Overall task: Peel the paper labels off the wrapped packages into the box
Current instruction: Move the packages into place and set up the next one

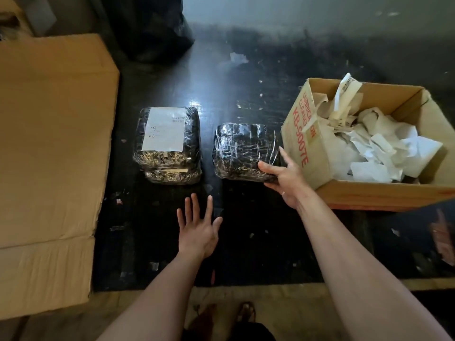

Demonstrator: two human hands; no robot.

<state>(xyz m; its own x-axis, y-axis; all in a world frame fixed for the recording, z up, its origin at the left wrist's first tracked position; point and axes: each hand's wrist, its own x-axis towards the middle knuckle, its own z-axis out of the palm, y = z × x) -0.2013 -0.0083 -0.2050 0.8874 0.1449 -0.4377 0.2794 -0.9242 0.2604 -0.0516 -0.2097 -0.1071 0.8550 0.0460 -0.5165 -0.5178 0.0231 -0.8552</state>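
Observation:
Two black plastic-wrapped packages lie on a dark table. The left package [170, 148] carries a white paper label [165, 129] on top and rests on another wrapped bundle. The right package [242, 151] shows no label. My right hand [283, 175] touches the right package's near right corner, thumb on top, fingers spread. My left hand [198, 227] hovers flat and open over the table, below and between the two packages, holding nothing. To the right stands an open cardboard box [307, 134] with red print, filled with torn white paper scraps [374, 143].
A large flat cardboard sheet [49, 156] covers the left side. A black plastic bag [152, 28] sits at the back. A paper scrap [237, 57] lies on the far table. The table's front edge [221, 289] is near my feet.

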